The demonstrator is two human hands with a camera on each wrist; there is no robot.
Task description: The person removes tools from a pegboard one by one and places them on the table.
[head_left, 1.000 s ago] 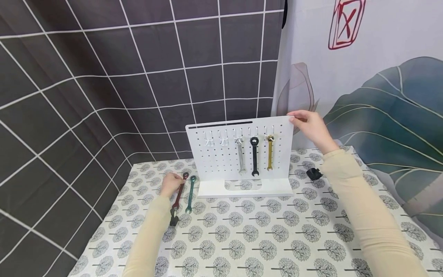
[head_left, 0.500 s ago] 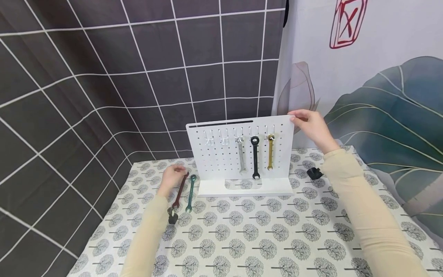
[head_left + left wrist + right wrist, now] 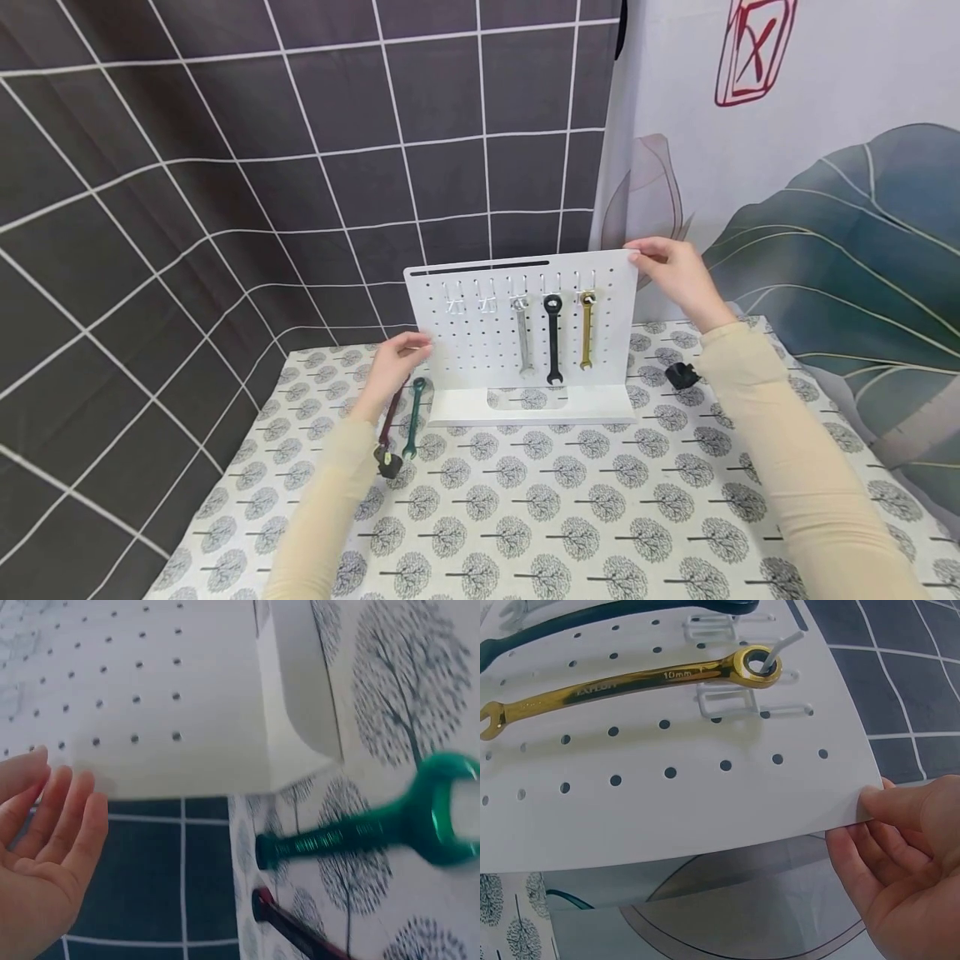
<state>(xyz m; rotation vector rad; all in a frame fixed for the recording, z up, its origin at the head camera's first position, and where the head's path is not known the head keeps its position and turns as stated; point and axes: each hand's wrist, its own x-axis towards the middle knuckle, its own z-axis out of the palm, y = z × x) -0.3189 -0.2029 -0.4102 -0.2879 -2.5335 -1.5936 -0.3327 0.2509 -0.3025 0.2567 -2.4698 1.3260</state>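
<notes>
A white pegboard (image 3: 465, 350) stands upright on the table. My right hand (image 3: 673, 271) pinches its top right corner, thumb on the front, fingers behind in the right wrist view. My left hand (image 3: 393, 367) is at the board's left edge, fingers relaxed and slightly bent; in the left wrist view its fingertips overlap the board's edge without passing behind it. Contact is hard to tell. A silver wrench (image 3: 523, 337), a black wrench (image 3: 553, 337) and a gold wrench (image 3: 630, 684) hang from hooks. On the table lie a green wrench (image 3: 413, 419) and a dark red wrench (image 3: 390, 412), partly covered by my left hand.
Two bare hooks (image 3: 471, 298) are at the board's upper left. The board's base (image 3: 592, 408) rests on a tree-patterned tablecloth (image 3: 540, 500). A dark gridded curtain (image 3: 360, 192) is behind and at left. A black device (image 3: 681, 375) is by my right wrist.
My left hand has left the upper end of the dark red wrench and moved up and right to the board's left edge. The right hand keeps its hold on the corner.
</notes>
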